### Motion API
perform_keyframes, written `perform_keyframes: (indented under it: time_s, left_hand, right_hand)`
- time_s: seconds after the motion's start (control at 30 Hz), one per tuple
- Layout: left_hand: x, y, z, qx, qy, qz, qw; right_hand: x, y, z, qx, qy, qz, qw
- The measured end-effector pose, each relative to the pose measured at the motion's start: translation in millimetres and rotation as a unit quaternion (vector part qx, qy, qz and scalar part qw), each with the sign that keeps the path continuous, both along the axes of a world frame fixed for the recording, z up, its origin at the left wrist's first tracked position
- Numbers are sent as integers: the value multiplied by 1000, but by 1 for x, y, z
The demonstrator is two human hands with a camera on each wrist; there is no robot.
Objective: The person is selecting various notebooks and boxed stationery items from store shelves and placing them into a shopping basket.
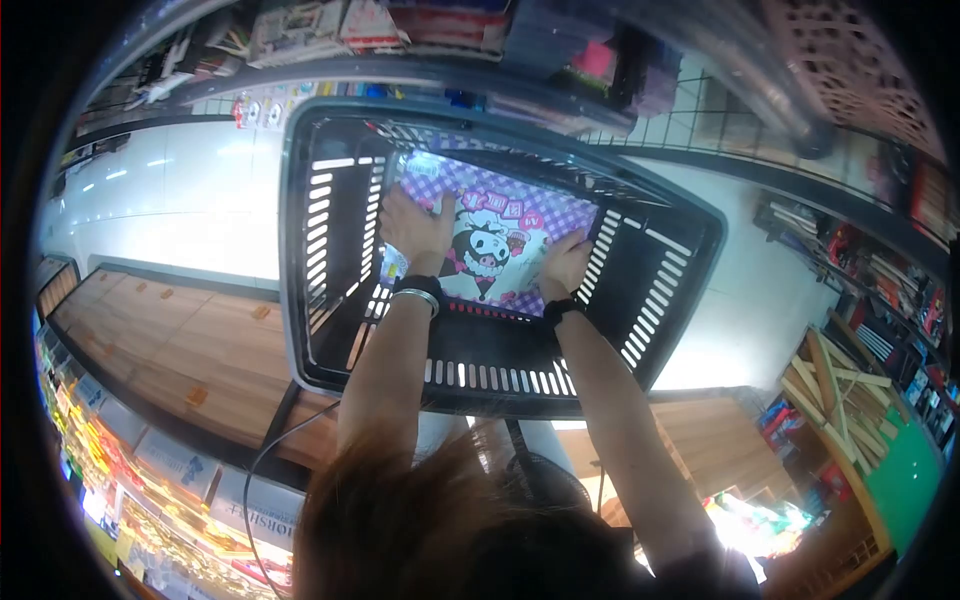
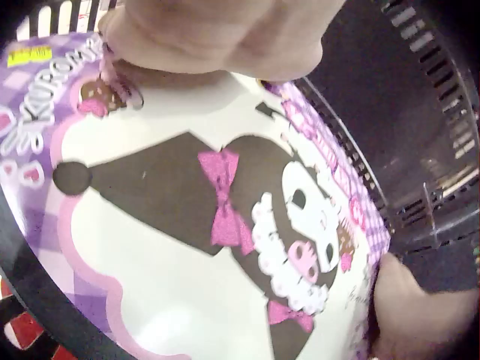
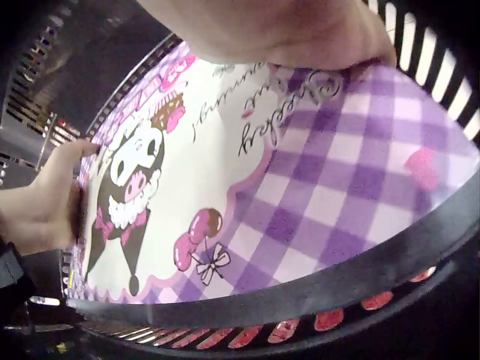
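Note:
A flat board (image 1: 520, 240) with a purple check border, a black-and-white cartoon character and a dark edge lies inside a black slotted basket (image 1: 505, 400). My left hand (image 1: 415, 232) grips the board's left side, its thumb over the printed face. On the opposite side my right hand (image 1: 565, 265) holds the right edge. The right wrist view shows the left hand (image 3: 49, 202) at the board's far side, with lettering and cherries printed close by. A yellow sticker (image 2: 30, 55) marks one corner in the left wrist view. The fingers under the board are hidden.
The basket's raised rim (image 1: 290, 250) surrounds both hands. Shelves of goods (image 1: 450, 30) run along the far side, and a wooden surface (image 1: 170, 340) is at the left. Wooden slats (image 1: 840, 390) stand at the right, and a thin cable (image 1: 262, 455) hangs at lower left.

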State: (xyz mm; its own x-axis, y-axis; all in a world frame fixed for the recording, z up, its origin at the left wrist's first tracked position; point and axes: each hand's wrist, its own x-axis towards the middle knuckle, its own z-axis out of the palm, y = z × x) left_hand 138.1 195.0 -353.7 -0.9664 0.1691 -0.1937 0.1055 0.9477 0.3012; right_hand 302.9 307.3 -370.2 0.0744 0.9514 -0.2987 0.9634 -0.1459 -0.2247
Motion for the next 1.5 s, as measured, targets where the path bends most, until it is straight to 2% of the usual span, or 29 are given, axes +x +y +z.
perform_keyframes:
  time_s: [0.03, 0.07, 0.1, 0.17, 0.2, 0.27, 0.3, 0.37, 0.4, 0.47, 0.53, 0.63, 0.67, 0.7, 0.73, 0.77, 0.8, 0.83, 0.87, 0.9, 0.97, 1.03, 1.1, 1.23, 1.3, 1.33, 1.43, 1.47, 1.5]
  left_hand:
    - [-5, -3, 6, 9, -27, -2, 1000]
    - [-11, -6, 13, 55, -77, -6, 996]
    - [-18, -11, 15, 123, -132, -11, 984]
    - [-17, -26, 3, 266, -182, 75, 944]
    - [-19, -35, -18, 159, -200, 45, 966]
    - [-16, -35, -7, 152, -164, -58, 973]
    - [-11, -23, 34, 128, -142, -29, 981]
    - [-8, -23, 25, 81, -141, -16, 987]
    - [-8, -21, 30, 74, -176, -10, 981]
    - [-4, -23, 38, 86, -169, -10, 982]
    - [0, -24, 41, 81, -174, 6, 981]
    - [7, -34, 39, 258, -226, 81, 936]
    - [8, -41, 22, 352, -253, 103, 895]
    - [3, -43, 95, 365, -354, 141, 849]
    - [5, -53, 82, 445, -333, 94, 826]
    - [2, -57, 173, 424, -403, 121, 802]
    - [8, -72, 158, 478, -357, 23, 802]
    - [10, -76, 160, 469, -349, 11, 811]
    - [18, -78, 137, 432, -294, 8, 853]
    - [8, -83, 204, 452, -444, -12, 774]
    - [18, -92, 207, 433, -462, 3, 774]
    - [18, -100, 292, 410, -492, -87, 763]
    - [22, -108, 266, 363, -507, -143, 768]
    - [14, -103, 346, 501, -618, -177, 579]
    - [3, -96, 373, 577, -628, -170, 493]
    - [1, -93, 397, 621, -576, -160, 507]
    - [-21, -83, 425, 622, -457, -204, 602]
    - [-27, -83, 434, 610, -458, -213, 611]
    - [-32, -80, 443, 615, -414, -261, 618]
  right_hand:
    - [5, 0, 2, -30, 13, 5, 999]
    - [12, 2, 3, -92, 100, -21, 991]
    - [26, 3, -2, -126, 115, 12, 985]
    - [55, 3, -32, -169, 234, 95, 953]
    - [50, 6, -15, -197, 181, 108, 957]
    - [41, 9, 26, -251, 64, 129, 957]
    - [43, 6, 29, -241, 84, 112, 960]
    - [51, 1, 9, -220, 128, 81, 964]
    - [44, 2, 14, -174, 61, 85, 979]
    - [43, 5, 36, -163, 39, 74, 983]
    - [32, 4, 84, -84, 12, 118, 989]
    - [27, 0, 148, -43, 44, 190, 980]
    - [30, -1, 160, -22, 72, 231, 970]
    - [34, -2, 174, -5, 142, 265, 954]
    - [39, -2, 184, -12, 233, 286, 929]
    - [35, -13, 224, -30, 334, 273, 902]
    - [34, -18, 259, -11, 300, 294, 907]
    - [39, -20, 281, 12, 303, 316, 899]
    - [43, -22, 307, 35, 255, 349, 901]
    - [46, -24, 339, 79, 239, 398, 882]
    - [49, -29, 403, 115, 315, 383, 861]
    - [59, -31, 449, 125, 362, 319, 867]
    - [74, -32, 468, 108, 455, 209, 859]
    - [76, -43, 490, 69, 670, 97, 733]
    - [67, -55, 500, 67, 711, 110, 692]
    - [63, -60, 503, 64, 730, 116, 671]
    - [67, -70, 503, 22, 697, 189, 692]
    - [67, -72, 496, 46, 687, 181, 702]
    - [73, -73, 493, -17, 689, 175, 703]
